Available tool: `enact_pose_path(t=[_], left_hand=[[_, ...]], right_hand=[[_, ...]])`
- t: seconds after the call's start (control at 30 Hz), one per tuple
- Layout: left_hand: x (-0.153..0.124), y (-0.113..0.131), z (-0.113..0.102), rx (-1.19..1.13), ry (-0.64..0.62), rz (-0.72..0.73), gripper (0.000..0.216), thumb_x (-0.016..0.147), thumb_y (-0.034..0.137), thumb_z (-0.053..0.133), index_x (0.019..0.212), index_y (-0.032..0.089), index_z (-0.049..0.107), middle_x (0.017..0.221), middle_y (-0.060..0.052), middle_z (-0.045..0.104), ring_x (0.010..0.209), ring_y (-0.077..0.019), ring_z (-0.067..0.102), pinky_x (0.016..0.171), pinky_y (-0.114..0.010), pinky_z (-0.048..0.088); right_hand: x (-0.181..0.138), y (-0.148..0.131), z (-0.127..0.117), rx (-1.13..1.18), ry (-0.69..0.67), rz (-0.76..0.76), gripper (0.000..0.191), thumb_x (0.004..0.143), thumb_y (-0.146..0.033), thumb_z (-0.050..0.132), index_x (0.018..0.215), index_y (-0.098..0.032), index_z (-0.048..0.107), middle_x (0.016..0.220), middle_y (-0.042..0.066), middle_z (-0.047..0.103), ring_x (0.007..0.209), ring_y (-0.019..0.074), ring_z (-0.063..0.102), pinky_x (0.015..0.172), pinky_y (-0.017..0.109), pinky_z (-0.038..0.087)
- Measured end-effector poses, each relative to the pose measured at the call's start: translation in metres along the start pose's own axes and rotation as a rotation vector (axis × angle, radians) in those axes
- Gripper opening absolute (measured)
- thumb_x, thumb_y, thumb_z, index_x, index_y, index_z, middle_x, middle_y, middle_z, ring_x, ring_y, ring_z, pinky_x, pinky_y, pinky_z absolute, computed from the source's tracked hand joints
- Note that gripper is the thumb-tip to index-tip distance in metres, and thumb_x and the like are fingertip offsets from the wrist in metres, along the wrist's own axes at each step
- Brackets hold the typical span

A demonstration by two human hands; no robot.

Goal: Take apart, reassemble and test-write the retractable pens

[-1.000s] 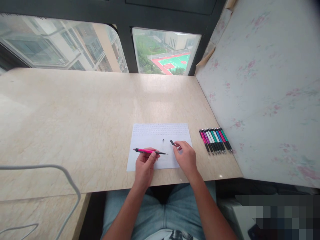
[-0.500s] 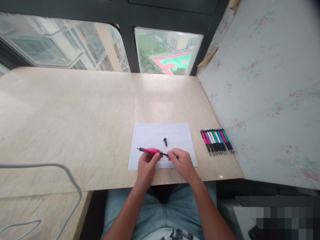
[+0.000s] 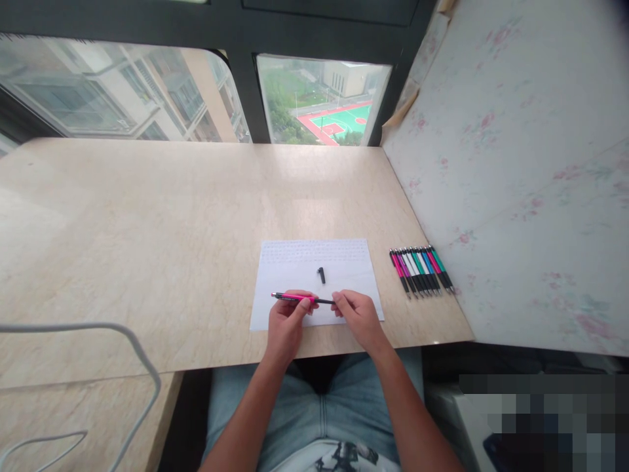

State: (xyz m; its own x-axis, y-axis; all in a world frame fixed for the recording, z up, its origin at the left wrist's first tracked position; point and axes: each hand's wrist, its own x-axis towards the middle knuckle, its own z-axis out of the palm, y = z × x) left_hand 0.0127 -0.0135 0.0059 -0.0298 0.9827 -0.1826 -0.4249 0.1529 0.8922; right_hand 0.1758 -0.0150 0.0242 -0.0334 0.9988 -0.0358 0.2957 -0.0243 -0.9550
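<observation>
Pink and black, the pen [image 3: 295, 297] is held level over the sheet of paper [image 3: 299, 262], its pink barrel pinched in the curled fingers of the left hand [image 3: 285, 321]. So the pen sits right at the fingertips of that hand, sticking out to both sides of the grip. Its thin dark front end is met by the right hand [image 3: 358, 313], whose thumb and forefinger are closed around the tip; whether anything small is pinched there as well can't be made out. Both hands are hovering just above the near half of the paper, pretty close to each other.

A small black cap-like piece [image 3: 321, 275] is left lying on the paper just beyond the pen, touched by neither hand. The paper is a plain white rectangle, with faint lines of handwriting seen along its far edge. It's laid flat on the bench [image 3: 147, 229], which is smooth, glossy and beige with a marble-ish veining. Off to the right, well clear of the hands, a neat row of pens [image 3: 421, 270] is lined up side by side, slim barrels in pink, white, green and blue with black grips.
</observation>
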Motion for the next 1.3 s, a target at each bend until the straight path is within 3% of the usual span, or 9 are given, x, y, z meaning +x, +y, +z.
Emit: enact_pose_path(t=[0.3, 0.53, 0.63, 0.8, 0.9, 0.97, 1.03, 1.13, 1.3], left_hand=[[0.000, -0.003, -0.003, 0.034, -0.014, -0.007, 0.014, 0.075, 0.026, 0.076, 0.086, 0.017, 0.075, 0.089, -0.007, 0.074, 0.070, -0.0142, 0.065, 0.065, -0.026, 0.047], [0.002, -0.005, -0.004, -0.052, 0.027, -0.044, 0.015, 0.073, 0.026, 0.078, 0.084, 0.017, 0.075, 0.079, -0.006, 0.074, 0.063, -0.0133, 0.064, 0.058, -0.023, 0.047], [0.002, -0.004, -0.003, -0.055, 0.035, -0.041, 0.016, 0.071, 0.025, 0.080, 0.083, 0.017, 0.075, 0.078, -0.005, 0.074, 0.064, -0.0134, 0.065, 0.058, -0.023, 0.048], [0.003, -0.002, 0.000, -0.026, 0.031, -0.018, 0.016, 0.071, 0.024, 0.079, 0.085, 0.017, 0.075, 0.079, -0.005, 0.073, 0.066, -0.0130, 0.065, 0.061, -0.023, 0.049], [0.003, -0.001, 0.000, -0.027, 0.035, 0.003, 0.016, 0.073, 0.024, 0.078, 0.087, 0.017, 0.074, 0.085, -0.006, 0.073, 0.069, -0.0135, 0.066, 0.061, -0.023, 0.048], [0.002, -0.001, 0.000, -0.022, 0.031, 0.009, 0.016, 0.073, 0.024, 0.078, 0.087, 0.017, 0.074, 0.086, -0.006, 0.073, 0.070, -0.0138, 0.066, 0.062, -0.023, 0.048], [0.002, -0.001, 0.000, -0.005, 0.020, 0.012, 0.016, 0.073, 0.024, 0.078, 0.087, 0.018, 0.074, 0.086, -0.006, 0.074, 0.070, -0.0138, 0.066, 0.062, -0.023, 0.048], [0.001, -0.002, -0.001, 0.019, 0.002, 0.019, 0.015, 0.073, 0.023, 0.078, 0.087, 0.018, 0.074, 0.085, -0.005, 0.074, 0.070, -0.0140, 0.065, 0.064, -0.024, 0.048], [0.001, -0.002, -0.002, -0.004, 0.009, 0.030, 0.015, 0.073, 0.023, 0.078, 0.087, 0.018, 0.074, 0.082, -0.004, 0.073, 0.069, -0.0140, 0.065, 0.063, -0.024, 0.048]], right_hand=[[-0.001, -0.005, -0.002, 0.035, -0.023, 0.010, 0.044, 0.096, -0.044, 0.047, 0.065, -0.018, 0.064, 0.056, -0.001, 0.058, 0.055, 0.0130, 0.055, 0.055, 0.024, 0.041], [-0.001, -0.011, -0.002, 0.043, 0.049, -0.140, 0.012, 0.085, -0.033, 0.063, 0.085, -0.021, 0.065, 0.082, 0.002, 0.065, 0.075, 0.0154, 0.061, 0.063, 0.025, 0.047], [-0.001, -0.013, -0.003, 0.034, 0.033, -0.105, 0.015, 0.086, -0.034, 0.063, 0.092, -0.021, 0.064, 0.085, 0.003, 0.066, 0.076, 0.0153, 0.061, 0.059, 0.023, 0.046], [0.001, -0.012, -0.002, -0.026, -0.010, -0.089, 0.029, 0.095, -0.036, 0.049, 0.074, -0.020, 0.063, 0.067, 0.000, 0.063, 0.062, 0.0128, 0.058, 0.059, 0.025, 0.044], [0.002, -0.013, -0.002, 0.029, 0.034, -0.127, 0.012, 0.088, -0.031, 0.060, 0.092, -0.021, 0.064, 0.086, 0.002, 0.067, 0.076, 0.0145, 0.062, 0.061, 0.024, 0.046], [0.002, -0.014, -0.003, 0.051, 0.043, -0.110, 0.019, 0.085, -0.031, 0.063, 0.100, -0.021, 0.062, 0.090, 0.003, 0.067, 0.078, 0.0147, 0.062, 0.060, 0.023, 0.047], [0.003, -0.015, -0.004, 0.017, 0.026, -0.082, 0.015, 0.089, -0.034, 0.059, 0.094, -0.020, 0.063, 0.079, 0.001, 0.066, 0.070, 0.0135, 0.061, 0.057, 0.023, 0.045], [0.003, -0.017, -0.006, -0.051, 0.012, -0.090, 0.027, 0.094, -0.035, 0.051, 0.076, -0.019, 0.064, 0.065, -0.001, 0.062, 0.062, 0.0121, 0.057, 0.058, 0.024, 0.044], [0.001, -0.020, -0.007, 0.005, 0.028, -0.128, 0.010, 0.088, -0.029, 0.059, 0.091, -0.022, 0.065, 0.090, 0.002, 0.067, 0.083, 0.0151, 0.063, 0.064, 0.024, 0.049]])
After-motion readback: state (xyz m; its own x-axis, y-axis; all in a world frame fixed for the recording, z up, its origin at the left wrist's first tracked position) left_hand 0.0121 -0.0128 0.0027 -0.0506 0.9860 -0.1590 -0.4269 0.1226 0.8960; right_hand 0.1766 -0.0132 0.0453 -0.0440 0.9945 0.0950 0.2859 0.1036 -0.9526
